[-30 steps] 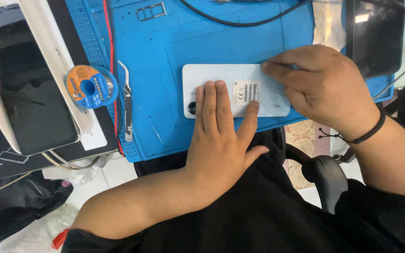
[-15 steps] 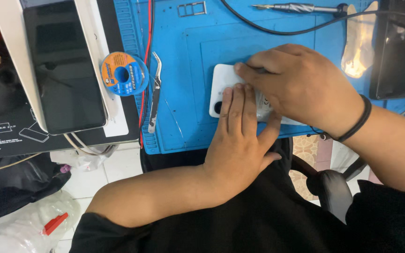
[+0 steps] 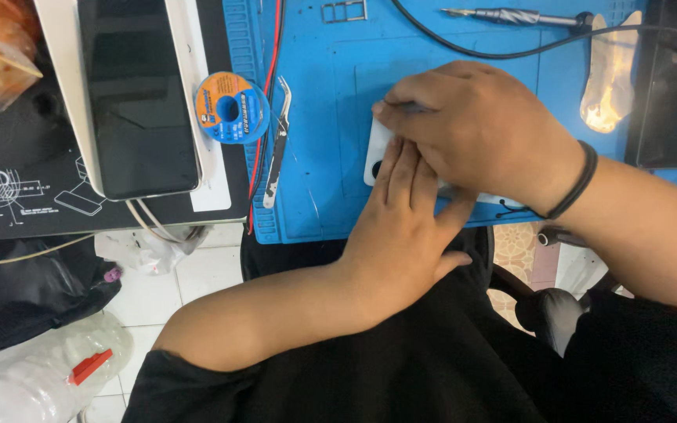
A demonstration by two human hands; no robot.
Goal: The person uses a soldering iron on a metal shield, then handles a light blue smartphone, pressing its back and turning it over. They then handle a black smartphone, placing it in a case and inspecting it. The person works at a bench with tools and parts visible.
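Right hand (image 3: 483, 129) slid left since earlier frame, covering most of phone (image 3: 375, 149). We pinned phone on blue mat (image 3: 315, 157) with left hand (image 3: 405, 227), fingers flat; right fingers curled, grip unclear.

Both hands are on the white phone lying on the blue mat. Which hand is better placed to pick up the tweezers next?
Left, probably. The left hand lies flat on the white phone, on the same side of the blue mat as the tweezers. The right hand covers the phone's far side and would have to cross over the left.
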